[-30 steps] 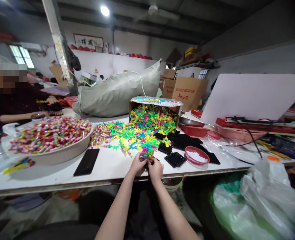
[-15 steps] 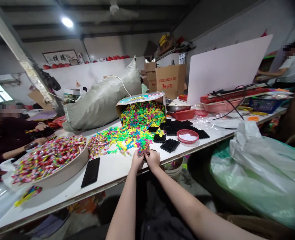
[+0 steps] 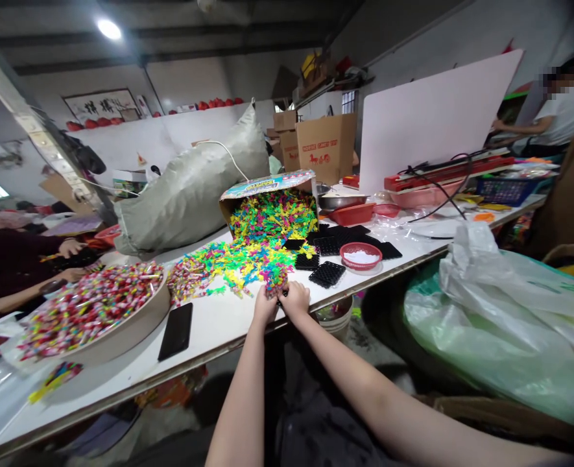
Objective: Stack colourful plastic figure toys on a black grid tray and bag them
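At the table's front edge my left hand (image 3: 265, 306) and my right hand (image 3: 296, 299) are close together, fingers curled round a black holed tray (image 3: 283, 296), mostly hidden by them. A dense cluster of small coloured plastic pieces (image 3: 275, 279) stands up from it between my hands. Just beyond lies a loose heap of yellow, green, blue and pink plastic pieces (image 3: 240, 263), spilling from a tipped cardboard box (image 3: 226, 209). To the right of my hands rest several black holed trays (image 3: 327, 274) and a red basket (image 3: 360, 264) with white contents.
On the left stand a phone (image 3: 176, 331) and a wide tub (image 3: 121, 334) of wrapped candies. A large grey sack (image 3: 189, 201) lies behind. Plastic bags (image 3: 491, 324) bulge at my right. Co-workers sit at far left and far right.
The view has shifted slightly, so the scene sits a little left and higher. My hands stay together at the table edge around the same tray and cluster, with small finger movement.
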A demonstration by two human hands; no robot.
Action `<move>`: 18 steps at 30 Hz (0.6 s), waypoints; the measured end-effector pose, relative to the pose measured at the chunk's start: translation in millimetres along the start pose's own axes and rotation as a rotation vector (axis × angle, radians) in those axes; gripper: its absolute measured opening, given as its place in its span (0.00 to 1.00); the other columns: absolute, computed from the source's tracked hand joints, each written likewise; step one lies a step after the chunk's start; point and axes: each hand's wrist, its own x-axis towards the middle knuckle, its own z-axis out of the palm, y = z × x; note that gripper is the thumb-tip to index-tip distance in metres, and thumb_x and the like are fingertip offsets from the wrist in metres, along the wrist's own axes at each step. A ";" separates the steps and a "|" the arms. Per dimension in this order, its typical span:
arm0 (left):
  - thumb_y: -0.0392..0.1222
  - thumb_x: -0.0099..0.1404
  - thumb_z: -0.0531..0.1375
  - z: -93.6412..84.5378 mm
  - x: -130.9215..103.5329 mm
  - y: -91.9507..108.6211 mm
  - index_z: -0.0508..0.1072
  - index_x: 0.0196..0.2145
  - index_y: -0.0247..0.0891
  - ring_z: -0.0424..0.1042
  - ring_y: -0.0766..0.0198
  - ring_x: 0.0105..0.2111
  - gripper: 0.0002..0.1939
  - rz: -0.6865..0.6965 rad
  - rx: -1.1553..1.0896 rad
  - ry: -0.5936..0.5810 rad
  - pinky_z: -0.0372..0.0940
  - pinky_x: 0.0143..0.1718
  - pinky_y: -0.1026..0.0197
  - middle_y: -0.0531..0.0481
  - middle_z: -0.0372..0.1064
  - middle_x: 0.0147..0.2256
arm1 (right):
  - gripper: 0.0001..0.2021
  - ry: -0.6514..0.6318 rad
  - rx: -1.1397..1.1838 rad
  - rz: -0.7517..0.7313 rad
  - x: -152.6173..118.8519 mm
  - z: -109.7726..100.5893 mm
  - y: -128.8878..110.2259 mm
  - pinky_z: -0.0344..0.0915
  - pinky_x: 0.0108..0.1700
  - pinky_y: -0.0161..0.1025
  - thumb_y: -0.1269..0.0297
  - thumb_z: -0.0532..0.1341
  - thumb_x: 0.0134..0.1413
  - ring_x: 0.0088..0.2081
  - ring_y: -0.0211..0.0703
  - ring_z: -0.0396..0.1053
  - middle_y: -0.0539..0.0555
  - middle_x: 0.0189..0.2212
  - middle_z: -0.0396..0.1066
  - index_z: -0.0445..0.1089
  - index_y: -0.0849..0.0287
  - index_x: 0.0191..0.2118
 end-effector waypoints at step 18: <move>0.37 0.56 0.59 -3.2 5.4 -21.2 0.66 0.43 0.33 0.66 0.60 0.43 0.16 0.019 0.395 0.093 0.63 0.45 0.55 0.44 0.66 0.42 | 0.07 0.031 0.078 -0.179 -16.9 -11.5 -14.8 0.52 0.42 0.44 0.65 0.55 0.49 0.40 0.50 0.61 0.58 0.34 0.68 0.65 0.61 0.34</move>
